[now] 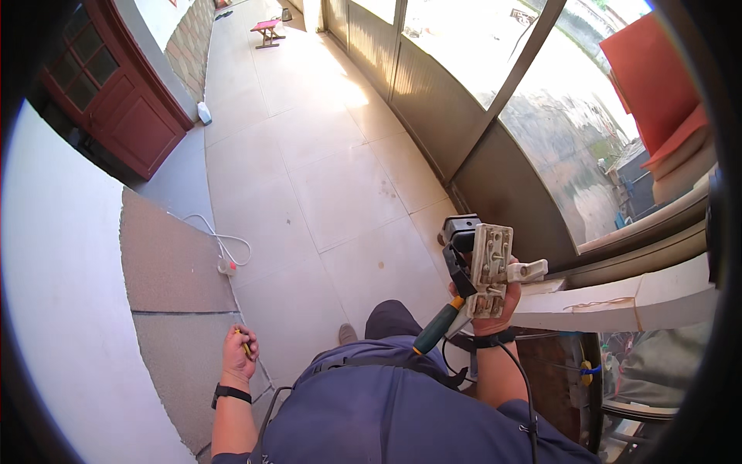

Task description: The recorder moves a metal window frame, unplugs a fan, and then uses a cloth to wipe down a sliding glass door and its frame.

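Note:
My right hand [511, 303], at the right by the window ledge, is closed round a cluster of things. Uppermost is an old off-white switch base [491, 259] with metal contacts and screws; a pale lug-like piece [528, 271] juts out beside it. Behind it are a black box-like part [461, 226] and a tool with a dark green and yellow handle [439, 328], whose head is hidden. Low on the left, my left hand [240, 348] has its fingers curled round a small yellow-and-dark thing, mostly hidden, its kind unclear.
Pale floor tiles [340, 185] run ahead between a red door [124, 93] and metal-framed windows. A white cable [224, 243] with a socket lies by the left wall. Far off stands a folding stool [267, 32]. A white ledge [618, 301] lies right, with a bicycle-like wheel [641, 412] below.

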Action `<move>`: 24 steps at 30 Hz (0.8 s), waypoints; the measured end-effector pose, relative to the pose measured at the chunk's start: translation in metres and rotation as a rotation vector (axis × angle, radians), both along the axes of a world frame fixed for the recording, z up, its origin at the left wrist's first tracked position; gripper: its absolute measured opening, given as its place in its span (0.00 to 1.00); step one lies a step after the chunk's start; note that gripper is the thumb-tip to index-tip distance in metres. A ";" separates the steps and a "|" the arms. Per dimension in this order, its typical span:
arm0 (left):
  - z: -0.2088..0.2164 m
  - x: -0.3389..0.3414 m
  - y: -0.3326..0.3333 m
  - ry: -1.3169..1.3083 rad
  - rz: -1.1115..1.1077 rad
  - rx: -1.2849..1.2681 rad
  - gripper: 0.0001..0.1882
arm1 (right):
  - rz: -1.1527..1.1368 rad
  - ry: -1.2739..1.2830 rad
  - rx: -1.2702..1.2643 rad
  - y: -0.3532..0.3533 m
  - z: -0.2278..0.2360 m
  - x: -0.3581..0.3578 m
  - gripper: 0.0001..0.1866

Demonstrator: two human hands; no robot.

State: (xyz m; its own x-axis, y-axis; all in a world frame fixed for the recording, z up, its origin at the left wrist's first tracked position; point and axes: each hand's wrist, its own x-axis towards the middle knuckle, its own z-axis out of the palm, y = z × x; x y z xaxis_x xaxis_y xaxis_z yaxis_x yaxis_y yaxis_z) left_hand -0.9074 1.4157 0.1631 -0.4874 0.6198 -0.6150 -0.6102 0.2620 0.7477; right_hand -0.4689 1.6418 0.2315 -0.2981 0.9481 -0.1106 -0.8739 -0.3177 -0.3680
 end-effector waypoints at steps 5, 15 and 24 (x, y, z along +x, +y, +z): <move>-0.025 -0.071 0.120 -0.018 -0.055 0.031 0.08 | 0.026 0.036 -0.027 0.100 -0.026 -0.070 0.33; -0.018 -0.176 0.297 0.058 0.040 -0.091 0.09 | 0.105 0.096 -0.096 0.343 -0.035 -0.216 0.35; -0.058 -0.271 0.467 0.061 0.043 -0.223 0.12 | 0.072 0.042 -0.037 0.504 -0.044 -0.293 0.36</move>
State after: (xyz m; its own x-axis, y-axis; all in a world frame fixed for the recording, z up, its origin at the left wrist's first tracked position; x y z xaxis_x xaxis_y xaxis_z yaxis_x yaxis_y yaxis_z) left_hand -1.1783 1.8831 0.1055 -0.5508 0.4495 -0.7033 -0.5803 0.3994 0.7098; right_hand -0.7618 2.1458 0.1878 -0.3706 0.9195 -0.1311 -0.8625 -0.3930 -0.3188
